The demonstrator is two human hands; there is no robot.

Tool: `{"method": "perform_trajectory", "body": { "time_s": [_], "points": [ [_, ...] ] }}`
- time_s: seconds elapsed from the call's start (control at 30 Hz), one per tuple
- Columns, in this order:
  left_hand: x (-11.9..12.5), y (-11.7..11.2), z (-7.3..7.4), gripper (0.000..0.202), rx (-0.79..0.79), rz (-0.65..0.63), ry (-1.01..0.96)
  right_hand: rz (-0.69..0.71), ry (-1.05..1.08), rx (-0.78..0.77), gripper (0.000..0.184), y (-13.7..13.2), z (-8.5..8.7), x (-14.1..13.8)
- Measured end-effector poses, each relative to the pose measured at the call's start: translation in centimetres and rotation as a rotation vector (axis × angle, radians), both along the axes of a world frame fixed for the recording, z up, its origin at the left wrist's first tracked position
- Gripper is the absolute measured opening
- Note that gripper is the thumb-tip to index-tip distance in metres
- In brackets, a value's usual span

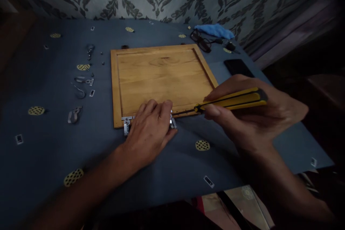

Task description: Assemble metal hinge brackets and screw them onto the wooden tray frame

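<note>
A yellow-and-black screwdriver [234, 100] is gripped in my right hand [250, 115], its shaft pointing left along the near edge of a framed wooden panel [164, 79]. The tip reaches a shiny metal latch [173, 122] at that edge; whether it sits in a screw is too small to tell. My left hand [151, 124] lies over the edge with bent fingers on the wood and the thumb lower down beside this latch, holding it. To the left of the hand, another metal latch [126, 125] shows on the panel's edge, partly covered.
Left on the blue patterned tablecloth [54, 143] lie loose metal latch parts [74, 115], a wire-loop piece [83, 80] and several small screws [102, 63]. Sunglasses [201, 40], a blue cloth [214, 31] and a black phone [238, 68] lie at the back right. Patterned wallpaper rises behind.
</note>
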State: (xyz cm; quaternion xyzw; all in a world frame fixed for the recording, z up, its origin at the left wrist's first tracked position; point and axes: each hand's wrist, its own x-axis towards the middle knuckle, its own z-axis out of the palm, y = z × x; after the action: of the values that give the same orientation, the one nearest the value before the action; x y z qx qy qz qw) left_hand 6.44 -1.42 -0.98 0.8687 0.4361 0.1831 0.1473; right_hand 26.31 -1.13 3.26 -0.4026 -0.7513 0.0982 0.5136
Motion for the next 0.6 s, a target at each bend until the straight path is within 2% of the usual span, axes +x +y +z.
{"method": "perform_trajectory", "body": {
  "time_s": [0.1, 0.2, 0.37, 0.6],
  "points": [
    [0.03, 0.04, 0.1, 0.048, -0.003, 0.001, 0.008, -0.028, 0.007, -0.022, 0.017, -0.05, -0.03, 0.07],
    [0.02, 0.07, 0.03, 0.049, 0.011, 0.006, 0.014, 0.025, -0.058, -0.017, 0.02, 0.01, 0.0, 0.1],
    [-0.02, 0.0, -0.18, 0.051, 0.031, -0.009, 0.019, 0.002, -0.091, 0.009, 0.014, 0.08, -0.28, 0.01],
    [0.06, 0.0, -0.13, 0.05, 0.007, 0.003, 0.027, 0.046, -0.104, 0.007, 0.013, 0.43, -0.72, 0.29]
  ]
}}
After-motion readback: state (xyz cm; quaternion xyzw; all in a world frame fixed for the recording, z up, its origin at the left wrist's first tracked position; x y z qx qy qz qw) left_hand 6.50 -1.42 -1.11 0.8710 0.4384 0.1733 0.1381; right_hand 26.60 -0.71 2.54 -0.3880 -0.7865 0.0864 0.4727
